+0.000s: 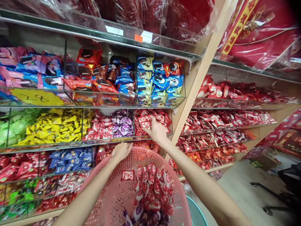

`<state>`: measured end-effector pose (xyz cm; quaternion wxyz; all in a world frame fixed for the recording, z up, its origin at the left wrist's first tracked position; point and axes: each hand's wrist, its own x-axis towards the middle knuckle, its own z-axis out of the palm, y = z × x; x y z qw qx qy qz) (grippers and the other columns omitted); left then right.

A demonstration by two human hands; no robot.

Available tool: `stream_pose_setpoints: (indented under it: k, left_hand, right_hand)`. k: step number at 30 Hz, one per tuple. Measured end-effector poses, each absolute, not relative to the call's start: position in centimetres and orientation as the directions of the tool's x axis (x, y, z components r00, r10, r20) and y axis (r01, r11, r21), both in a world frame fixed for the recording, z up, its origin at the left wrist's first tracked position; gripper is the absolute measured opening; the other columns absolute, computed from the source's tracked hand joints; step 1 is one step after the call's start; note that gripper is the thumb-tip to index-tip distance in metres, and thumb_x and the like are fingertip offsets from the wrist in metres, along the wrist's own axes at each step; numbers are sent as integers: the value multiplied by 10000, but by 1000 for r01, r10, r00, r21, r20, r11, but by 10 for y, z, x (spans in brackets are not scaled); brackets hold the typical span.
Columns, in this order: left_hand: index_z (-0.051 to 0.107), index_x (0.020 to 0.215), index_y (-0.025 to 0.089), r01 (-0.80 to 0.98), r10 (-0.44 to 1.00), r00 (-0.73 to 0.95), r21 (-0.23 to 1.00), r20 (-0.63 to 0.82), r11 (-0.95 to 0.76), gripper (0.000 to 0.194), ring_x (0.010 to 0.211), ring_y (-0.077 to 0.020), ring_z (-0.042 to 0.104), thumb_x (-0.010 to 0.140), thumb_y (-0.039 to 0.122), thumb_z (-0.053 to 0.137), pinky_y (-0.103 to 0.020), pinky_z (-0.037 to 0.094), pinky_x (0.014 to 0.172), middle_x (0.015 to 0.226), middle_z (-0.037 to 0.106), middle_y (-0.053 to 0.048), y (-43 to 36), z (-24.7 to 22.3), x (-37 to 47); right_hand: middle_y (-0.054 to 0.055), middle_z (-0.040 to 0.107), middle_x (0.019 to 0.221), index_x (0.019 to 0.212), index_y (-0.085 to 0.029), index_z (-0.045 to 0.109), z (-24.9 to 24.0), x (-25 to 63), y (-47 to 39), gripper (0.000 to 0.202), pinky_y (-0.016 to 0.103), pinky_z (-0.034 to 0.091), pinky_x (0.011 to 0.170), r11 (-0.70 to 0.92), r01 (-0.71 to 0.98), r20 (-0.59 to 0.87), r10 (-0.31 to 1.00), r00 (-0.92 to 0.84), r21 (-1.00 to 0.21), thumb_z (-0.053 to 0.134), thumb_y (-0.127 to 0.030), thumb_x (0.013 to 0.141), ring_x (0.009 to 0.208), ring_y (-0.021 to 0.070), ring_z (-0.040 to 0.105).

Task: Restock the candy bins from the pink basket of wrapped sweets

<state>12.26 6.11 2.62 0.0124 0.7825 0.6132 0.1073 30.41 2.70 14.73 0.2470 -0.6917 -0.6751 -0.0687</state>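
My left hand (121, 151) is closed over the far rim of a pink perforated plastic basket (181, 191). Inside the basket lie a pile of red-and-white wrapped candies (152, 185), some purple wrapped candies (138, 213) and one flat red square packet (127, 175) by itself. Beyond the rim, my right hand (158, 131) reaches into a shelf compartment of small red packets (145, 121). Its thumb and forefinger are apart, touching or just above the packets; the other fingers are partly hidden. I see nothing held in it.
Left of that compartment are purple candies (122, 124) and yellow packets (58, 125) behind clear dividers. Wrapped cookies (160, 81) fill the shelf above. A wooden upright (195, 84) stands at right. Below are a teal basket (196, 212) and a chair base (270, 191).
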Motion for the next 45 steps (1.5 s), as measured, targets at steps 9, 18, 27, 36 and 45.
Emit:
stream_pose_setpoints:
  k: [9, 18, 27, 36, 45]
  left_hand:
    - [661, 745, 191, 958, 971, 202, 182, 125, -223, 693, 775, -211, 620, 825, 583, 95, -273, 409, 641, 794, 661, -100, 59, 29, 124]
    - [662, 780, 187, 954, 974, 207, 203, 96, -222, 677, 817, -209, 612, 827, 578, 111, -270, 404, 686, 837, 662, -92, 55, 35, 128]
    - [670, 847, 197, 959, 975, 191, 191, 114, -210, 718, 829, -223, 601, 813, 601, 78, -302, 402, 713, 884, 657, -103, 54, 32, 127]
    - [668, 857, 190, 959, 979, 185, 200, 89, -200, 685, 861, -217, 597, 828, 575, 102, -292, 399, 723, 915, 652, -105, 54, 33, 129]
    - [668, 867, 197, 962, 985, 157, 214, 78, -170, 662, 883, -221, 592, 826, 580, 129, -286, 397, 736, 919, 651, -92, 54, 33, 128]
  right_hand:
    - [64, 568, 863, 981, -157, 496, 131, 310, 40, 332, 287, 392, 652, 189, 872, 546, 831, 102, -451, 558, -337, 708, 752, 180, 535]
    - [14, 594, 802, 917, -173, 465, 121, 315, -10, 332, 269, 455, 650, 284, 57, 289, 946, 149, -957, 594, -354, 670, 684, 118, 560]
    - [-89, 475, 517, 714, -179, 456, 21, 266, -48, 223, 174, 337, 413, -194, 31, -195, 947, -254, -981, 636, -269, 616, 420, 54, 414]
    - [-34, 574, 752, 1030, -164, 451, -23, 264, -16, 436, 210, 450, 557, 21, 410, -81, 970, -231, -912, 536, -86, 610, 585, 85, 536]
    - [6, 649, 919, 836, -184, 621, -25, 255, -22, 296, 246, 424, 811, 329, 617, -4, 880, -475, -715, 483, -25, 628, 877, 129, 579]
